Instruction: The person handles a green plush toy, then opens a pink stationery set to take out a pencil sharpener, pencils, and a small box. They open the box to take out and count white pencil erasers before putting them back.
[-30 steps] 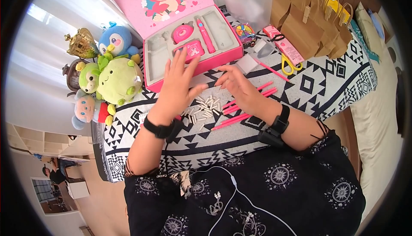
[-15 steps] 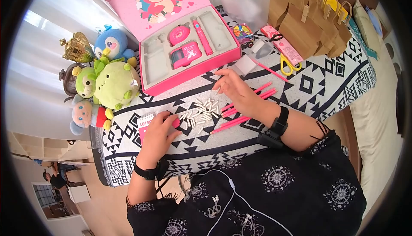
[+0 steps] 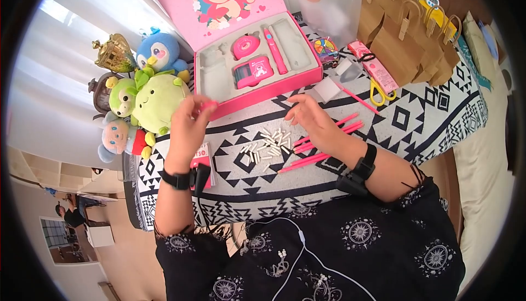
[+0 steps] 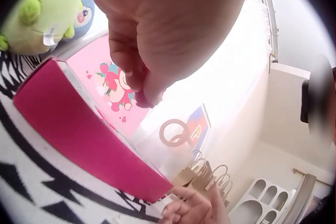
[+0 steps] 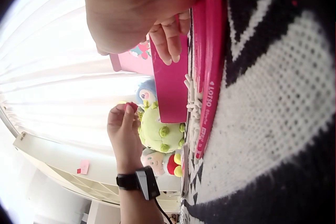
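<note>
My left hand [image 3: 189, 128] is raised at the left front corner of the pink gift box [image 3: 263, 94], pinching a small pink object [image 4: 140, 99] between thumb and fingertips. Most of that object is hidden by the fingers; I cannot tell its kind. My right hand [image 3: 318, 121] rests near the cloth with fingers loosely bent and nothing in them. Beside it lie several pink pencils [image 5: 210, 87], and to their left a pile of short white sticks [image 3: 268, 145]. A small Lotso notepad [image 3: 201, 153] is partly behind my left wrist. The box's tray holds a pink pen-shaped device [image 3: 275, 52] and two other pink items.
Plush toys [image 3: 159, 101] and a gold ornament [image 3: 115, 53] stand at the left. Right of the box are yellow-handled scissors [image 3: 382, 93], a long pink pack [image 3: 372, 65] and brown paper bags [image 3: 405, 43]. A patterned cloth [image 3: 241, 178] covers the table.
My left hand went from above the box down to the notepad, then rose toward the box's left corner with the small pink object. My right hand has stayed nearly in place.
</note>
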`<state>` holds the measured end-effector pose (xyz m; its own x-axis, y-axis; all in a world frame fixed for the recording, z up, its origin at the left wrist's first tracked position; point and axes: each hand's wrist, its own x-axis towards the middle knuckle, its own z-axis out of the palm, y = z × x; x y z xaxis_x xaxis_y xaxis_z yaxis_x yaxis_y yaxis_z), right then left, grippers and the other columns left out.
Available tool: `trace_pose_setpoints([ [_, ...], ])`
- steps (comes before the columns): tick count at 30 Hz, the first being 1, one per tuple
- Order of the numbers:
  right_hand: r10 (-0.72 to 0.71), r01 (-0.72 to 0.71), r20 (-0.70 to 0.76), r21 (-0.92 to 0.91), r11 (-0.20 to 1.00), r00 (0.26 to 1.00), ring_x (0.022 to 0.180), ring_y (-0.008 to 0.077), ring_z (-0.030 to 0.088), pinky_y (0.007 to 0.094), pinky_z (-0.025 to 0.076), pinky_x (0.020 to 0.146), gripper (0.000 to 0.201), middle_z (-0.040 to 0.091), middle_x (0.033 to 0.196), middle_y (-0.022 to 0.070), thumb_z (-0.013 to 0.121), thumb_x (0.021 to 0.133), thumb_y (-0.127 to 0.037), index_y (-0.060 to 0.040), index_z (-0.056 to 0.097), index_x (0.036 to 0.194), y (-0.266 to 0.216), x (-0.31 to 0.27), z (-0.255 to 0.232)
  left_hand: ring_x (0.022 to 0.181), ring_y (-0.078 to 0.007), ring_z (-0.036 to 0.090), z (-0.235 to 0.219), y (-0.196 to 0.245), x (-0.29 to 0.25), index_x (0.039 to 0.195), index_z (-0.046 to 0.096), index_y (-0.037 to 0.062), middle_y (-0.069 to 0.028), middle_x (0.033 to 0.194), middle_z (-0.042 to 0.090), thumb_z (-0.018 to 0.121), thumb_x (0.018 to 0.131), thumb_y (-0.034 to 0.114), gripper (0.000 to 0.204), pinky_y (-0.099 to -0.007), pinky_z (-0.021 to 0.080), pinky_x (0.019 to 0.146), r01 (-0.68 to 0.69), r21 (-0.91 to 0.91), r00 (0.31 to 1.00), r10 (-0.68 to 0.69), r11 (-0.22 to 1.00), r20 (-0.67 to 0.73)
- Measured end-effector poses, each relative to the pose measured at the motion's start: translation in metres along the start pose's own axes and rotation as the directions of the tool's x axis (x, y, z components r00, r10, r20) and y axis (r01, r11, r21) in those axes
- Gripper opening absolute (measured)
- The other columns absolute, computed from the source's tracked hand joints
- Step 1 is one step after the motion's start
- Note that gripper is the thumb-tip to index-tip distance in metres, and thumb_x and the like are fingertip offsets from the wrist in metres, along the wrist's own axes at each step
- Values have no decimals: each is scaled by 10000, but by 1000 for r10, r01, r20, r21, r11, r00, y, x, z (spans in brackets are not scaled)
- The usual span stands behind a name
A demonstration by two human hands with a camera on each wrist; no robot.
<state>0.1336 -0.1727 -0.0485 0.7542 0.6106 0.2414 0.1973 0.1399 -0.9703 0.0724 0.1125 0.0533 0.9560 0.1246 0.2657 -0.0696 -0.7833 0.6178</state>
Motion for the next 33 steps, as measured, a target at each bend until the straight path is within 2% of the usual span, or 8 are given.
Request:
trace_pose_setpoints([
  [4, 5, -5, 0, 25, 1000, 1000, 972, 162, 549, 328, 450, 919, 418, 568, 1002, 91, 441, 1043, -326, -13, 399, 1317, -1, 1, 1, 827, -96, 622, 8, -17, 69, 1044, 649, -7, -42, 953, 687, 631, 916, 35, 136, -234, 494, 740, -154, -103, 982, 140, 983, -128],
  [11, -6, 6, 11, 37, 999, 1000, 967, 164, 553, 319, 444, 904, 402, 573, 996, 92, 452, 1039, -307, -20, 403, 1316, 5, 1, -1, 889, -182, 664, 35, -59, 158, 1076, 679, 15, -113, 1004, 696, 648, 864, 63, 219, -309, 521, 792, -127, -22, 980, 122, 992, -155],
  [13, -14, 14, 4, 32, 999, 1000, 970, 170, 558, 324, 446, 902, 400, 575, 995, 94, 456, 1038, -304, -20, 403, 1315, 7, 2, -2, 892, -188, 670, 43, -68, 170, 1052, 694, 5, -123, 1001, 701, 658, 852, 90, 219, -303, 521, 793, 21, -102, 997, -28, 995, -70],
  [14, -9, 9, 5, 34, 999, 1000, 972, 173, 561, 327, 447, 903, 403, 575, 996, 96, 458, 1036, -305, -19, 403, 1315, 7, 2, -1, 820, -107, 632, 48, -73, 174, 1088, 673, -25, -73, 920, 706, 651, 881, 90, 237, -241, 486, 710, -7, -91, 996, -1, 996, -89],
  [17, -5, 5, 5, 35, 999, 1000, 983, 181, 570, 331, 450, 904, 412, 578, 1002, 103, 461, 1035, -310, -16, 401, 1317, 7, 2, -1, 898, -168, 673, 53, -74, 181, 1022, 699, -15, -131, 998, 713, 655, 849, 85, 205, -298, 524, 799, 142, -43, 987, -145, 989, -74],
  [24, 30, -31, 29, 42, 999, 999, 957, 156, 524, 319, 429, 905, 464, 573, 1041, 89, 439, 1037, -385, -31, 388, 1332, 5, 2, -1, 838, -160, 669, 64, -96, 187, 1134, 651, 7, -116, 1000, 700, 599, 871, 8, 269, -290, 527, 751, -10, -300, 974, -59, 954, -220],
  [30, 26, -27, 30, 40, 999, 999, 953, 156, 531, 318, 434, 900, 462, 577, 1031, 87, 444, 1036, -384, -33, 392, 1331, 7, 4, 0, 772, -141, 632, 64, -93, 189, 1140, 649, 48, -39, 879, 627, 601, 885, 3, 264, -273, 518, 678, 105, -238, 985, -134, 965, -107],
  [33, 38, -39, 24, 10, 999, 999, 1012, 209, 604, 342, 470, 900, 404, 595, 1029, 125, 466, 1027, -278, -13, 389, 1322, 4, 3, -1, 788, -251, 657, 64, -99, 191, 1056, 679, 22, -136, 929, 675, 622, 835, 51, 230, -356, 524, 723, 28, 32, 989, -24, 999, -145],
])
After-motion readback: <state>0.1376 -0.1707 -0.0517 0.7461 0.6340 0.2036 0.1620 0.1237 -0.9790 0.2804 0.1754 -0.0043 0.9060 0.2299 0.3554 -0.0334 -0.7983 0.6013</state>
